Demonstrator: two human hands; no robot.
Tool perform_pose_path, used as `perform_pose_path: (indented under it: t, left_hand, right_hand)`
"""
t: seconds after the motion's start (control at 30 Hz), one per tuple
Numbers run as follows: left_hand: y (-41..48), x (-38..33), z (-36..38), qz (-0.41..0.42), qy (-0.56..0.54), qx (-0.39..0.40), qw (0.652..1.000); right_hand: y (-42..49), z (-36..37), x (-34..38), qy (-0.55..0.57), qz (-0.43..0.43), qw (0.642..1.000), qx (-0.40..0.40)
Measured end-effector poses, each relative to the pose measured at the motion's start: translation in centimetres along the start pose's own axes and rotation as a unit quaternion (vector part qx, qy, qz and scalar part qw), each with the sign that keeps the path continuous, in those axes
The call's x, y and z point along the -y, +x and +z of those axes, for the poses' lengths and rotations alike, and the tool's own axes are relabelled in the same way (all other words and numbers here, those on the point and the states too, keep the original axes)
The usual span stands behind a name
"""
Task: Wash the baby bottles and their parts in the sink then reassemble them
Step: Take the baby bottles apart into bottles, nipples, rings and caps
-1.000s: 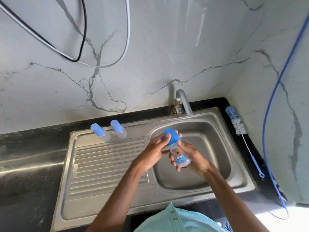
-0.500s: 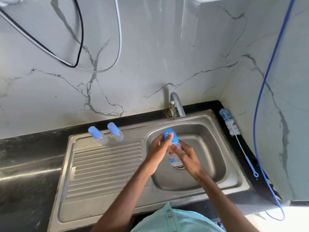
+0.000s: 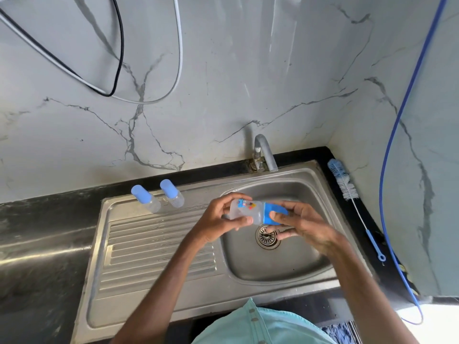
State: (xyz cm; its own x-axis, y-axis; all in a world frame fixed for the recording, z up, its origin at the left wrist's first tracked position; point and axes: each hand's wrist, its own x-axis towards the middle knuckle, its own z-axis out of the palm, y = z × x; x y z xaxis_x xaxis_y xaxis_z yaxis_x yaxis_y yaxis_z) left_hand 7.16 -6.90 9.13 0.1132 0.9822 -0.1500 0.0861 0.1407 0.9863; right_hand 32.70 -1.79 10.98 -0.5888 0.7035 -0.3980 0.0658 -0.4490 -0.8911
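Baby bottle lies on its side in our two hands. We hold it above the basin of the sink, almost directly over the drain and touching no part of either. Its clear body, which carries a small coloured print, points to our left, and its blue cap points to our right. Our left hand grips the clear body: the fingers curl over the top and the thumb closes in from the near side, so the base end sits inside the curl. Our right hand pinches the blue cap between thumb and upper fingers, while its lower fingers hang loosely curled beneath, holding nothing. We cannot tell whether the cap is screwed tight or loose.

Two more bottles with blue caps stand side by side, close but apart, at the back edge of the ribbed drainboard, left of the basin. The faucet rises at the back rim and bends over the basin. A bottle brush with blue and white bristles lies on the black counter right of the sink, its thin handle running toward us. A blue hose hangs down the marble wall on the right. A black cable and a white cable loop at upper left. A pale teal shirt shows at the bottom edge.
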Motion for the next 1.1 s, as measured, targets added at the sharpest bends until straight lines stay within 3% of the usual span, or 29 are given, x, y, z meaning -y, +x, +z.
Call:
perform_pose_path:
  t: [0.1, 0.23, 0.37, 0.43, 0.57, 0.63, 0.7, 0.77, 0.87, 0.97, 1.1]
  left_hand:
    - [0.5, -0.1, -0.4, 0.000, 0.016, 0.016, 1.000]
    - [0.5, 0.0, 0.4, -0.045, 0.026, -0.058, 0.997]
    - [0.5, 0.0, 1.7, -0.226, -0.013, -0.088, 0.970]
    - [0.3, 0.0, 1.3, -0.293, -0.029, -0.068, 0.953]
    - [0.4, 0.3, 0.5, -0.218, -0.098, -0.008, 0.971]
    - [0.1, 0.6, 0.3, -0.154, -0.158, -0.005, 0.975]
    - [0.0, 0.6, 0.3, -0.115, -0.152, 0.001, 0.982]
    - [0.0, 0.2, 0.7, -0.123, -0.126, -0.046, 0.983]
    - [0.4, -0.3, 1.7, -0.225, -0.079, -0.115, 0.964]
    - [0.7, 0.2, 2.0, -0.320, -0.050, -0.075, 0.943]
    - [0.6, 0.5, 1.4, -0.249, -0.104, -0.028, 0.962]
  right_hand:
    - [0.3, 0.4, 0.5, -0.036, -0.024, 0.999, 0.012]
    - [1.4, 0.9, -0.4, -0.091, -0.073, 0.992, -0.042]
    - [1.9, 1.7, -1.2, -0.291, -0.187, 0.935, -0.077]
    - [1.8, 2.0, -1.6, -0.310, -0.221, 0.922, -0.075]
    - [2.0, 1.5, -2.5, -0.197, -0.147, 0.964, -0.101]
    - [2.0, 1.2, -2.6, -0.081, -0.105, 0.988, -0.080]
    - [1.8, 1.1, -2.6, -0.037, -0.092, 0.993, -0.066]
    - [1.7, 1.3, -2.7, -0.083, -0.106, 0.988, -0.076]
    - [1.8, 1.8, -2.9, -0.220, -0.173, 0.955, -0.102]
    - [1.9, 2.0, -2.7, -0.323, -0.258, 0.906, -0.097]
    - [1.8, 1.6, -2.5, -0.243, -0.184, 0.945, -0.116]
